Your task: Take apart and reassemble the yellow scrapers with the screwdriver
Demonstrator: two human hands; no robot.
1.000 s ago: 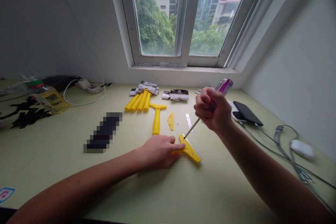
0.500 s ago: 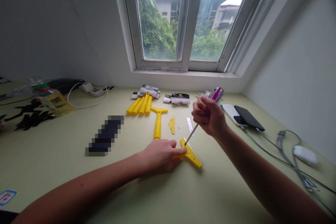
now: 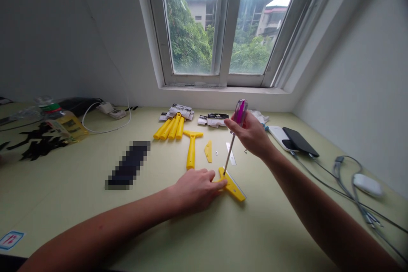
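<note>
My left hand (image 3: 200, 189) is closed round the handle of a yellow scraper (image 3: 235, 190), its index finger lying on the scraper's head. A blade edge shows along the far side of that head. In my right hand (image 3: 251, 134) is a screwdriver (image 3: 240, 112) with a clear and purple handle, held nearly upright. Its tip meets the upper screw spot on the scraper head. Beyond lie another yellow scraper body (image 3: 191, 148), a yellow cover plate (image 3: 208, 151), small screws or nuts (image 3: 216, 153) and a flat blade (image 3: 230, 154).
Several yellow handles (image 3: 170, 127) and black-and-white packaging (image 3: 218, 119) lie toward the window. A pixelated dark object (image 3: 129, 165) is at left, a bottle (image 3: 65, 123) farther left. On the right are a black phone (image 3: 300, 141), cables (image 3: 346, 189) and a white case (image 3: 368, 185).
The screwdriver has swung from a rightward lean to nearly upright, its tip staying on the scraper head. My right hand has turned and its fingers have shifted on the handle. My left hand stays put.
</note>
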